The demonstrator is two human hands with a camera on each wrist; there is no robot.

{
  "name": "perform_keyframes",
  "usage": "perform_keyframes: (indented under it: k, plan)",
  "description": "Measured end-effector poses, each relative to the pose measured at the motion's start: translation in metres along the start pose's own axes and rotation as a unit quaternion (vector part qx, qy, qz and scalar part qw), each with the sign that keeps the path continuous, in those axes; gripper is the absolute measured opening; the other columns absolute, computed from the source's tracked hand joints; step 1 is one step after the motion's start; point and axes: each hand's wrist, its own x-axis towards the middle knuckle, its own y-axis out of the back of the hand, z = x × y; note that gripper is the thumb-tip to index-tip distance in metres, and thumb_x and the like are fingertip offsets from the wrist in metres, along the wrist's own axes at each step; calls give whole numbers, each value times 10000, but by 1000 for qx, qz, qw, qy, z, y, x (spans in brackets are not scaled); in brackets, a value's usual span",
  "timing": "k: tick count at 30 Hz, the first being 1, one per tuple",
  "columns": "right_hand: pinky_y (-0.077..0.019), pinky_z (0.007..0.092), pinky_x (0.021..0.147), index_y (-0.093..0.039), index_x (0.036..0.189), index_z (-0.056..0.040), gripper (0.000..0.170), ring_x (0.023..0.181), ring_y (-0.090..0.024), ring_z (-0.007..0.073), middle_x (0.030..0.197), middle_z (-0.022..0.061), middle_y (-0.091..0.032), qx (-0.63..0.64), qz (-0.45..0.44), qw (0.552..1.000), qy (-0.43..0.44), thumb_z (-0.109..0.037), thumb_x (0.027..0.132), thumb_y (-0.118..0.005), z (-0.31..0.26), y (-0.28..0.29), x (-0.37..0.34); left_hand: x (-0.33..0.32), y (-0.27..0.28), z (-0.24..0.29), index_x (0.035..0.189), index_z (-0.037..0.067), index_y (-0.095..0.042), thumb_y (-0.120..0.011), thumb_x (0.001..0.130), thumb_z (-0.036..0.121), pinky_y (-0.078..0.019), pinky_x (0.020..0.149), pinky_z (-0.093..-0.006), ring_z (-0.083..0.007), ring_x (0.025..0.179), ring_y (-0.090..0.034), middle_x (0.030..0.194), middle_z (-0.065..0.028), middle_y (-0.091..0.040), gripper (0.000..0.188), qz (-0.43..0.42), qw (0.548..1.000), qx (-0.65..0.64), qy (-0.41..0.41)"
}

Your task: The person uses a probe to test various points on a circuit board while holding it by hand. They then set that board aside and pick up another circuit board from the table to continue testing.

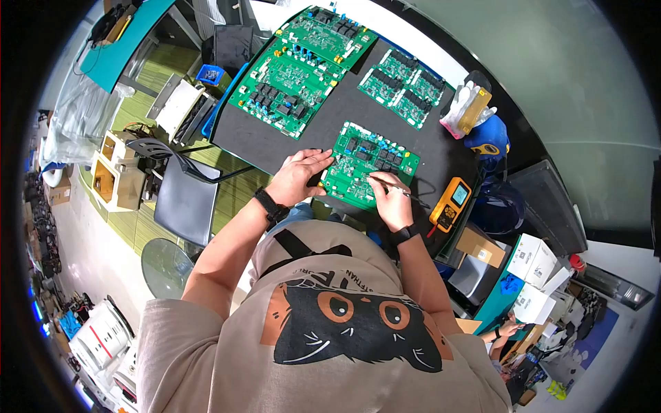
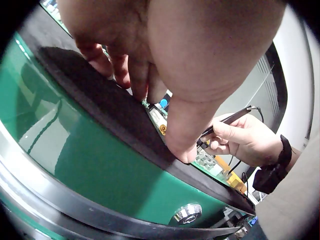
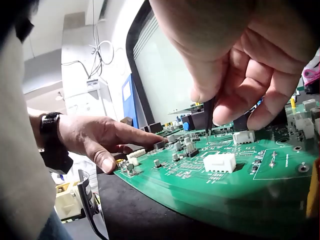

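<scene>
A green circuit board (image 1: 352, 180) with black and blue components lies before the person on the dark mat. The left hand (image 1: 299, 175) rests at its left edge, thumb by the near corner and fingers extended over the board; in the right wrist view the left hand (image 3: 95, 136) touches the board (image 3: 170, 184) beside small components. Between thumb and fingers, the right hand (image 1: 394, 205) pinches a black pen-like tool (image 2: 234, 118). In the right wrist view, the tool (image 3: 208, 116) points down at the board, its thin tip near a white connector (image 3: 243, 137). The exact contact is unclear.
Two large green boards (image 1: 282, 86) lie at the back left, and a panel of smaller boards (image 1: 403, 88) at the back right. An orange meter (image 1: 451, 205) stands right of the right hand, near gloves (image 1: 458, 110) and dark cables. A chair (image 1: 184, 199) is at left.
</scene>
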Motion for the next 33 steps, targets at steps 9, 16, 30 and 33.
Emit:
perform_keyframes:
  k: [9, 16, 30, 33]
  plan:
    - [-551, 367, 779, -705, 973, 6, 117, 875, -703, 306, 968, 162, -722, 6, -2, 1000, 0, -89, 907, -686, -4, 0, 1, 0, 1, 2, 1433, 78, -536, -886, 615, 193, -357, 1137, -424, -294, 1378, -458, 1514, -74, -507, 897, -4, 1000, 5, 4]
    - [-549, 372, 787, -696, 966, 4, 110, 872, -699, 310, 958, 162, -716, -14, 2, 1000, 10, -91, 913, -674, -8, -1, 2, 0, -1, -1, 1438, 84, -534, -885, 625, 199, -356, 1136, -425, -292, 1377, -459, 1517, -72, -504, 893, -3, 1000, 4, 0]
    - [-549, 393, 815, -694, 980, -8, 113, 911, -690, 332, 983, 162, -709, -59, -9, 998, 37, -91, 922, -643, -12, -1, 1, 0, 0, 0, 1432, 81, -539, -887, 628, 204, -356, 1132, -422, -287, 1377, -460, 1509, -74, -512, 885, 0, 1000, 5, 1]
    - [-550, 392, 814, -694, 980, -7, 113, 909, -691, 332, 985, 163, -709, -66, -11, 997, 40, -89, 922, -643, -12, -1, 1, 0, -1, -1, 1431, 75, -539, -887, 629, 204, -356, 1133, -422, -288, 1376, -460, 1508, -76, -513, 884, 0, 1000, 5, 0]
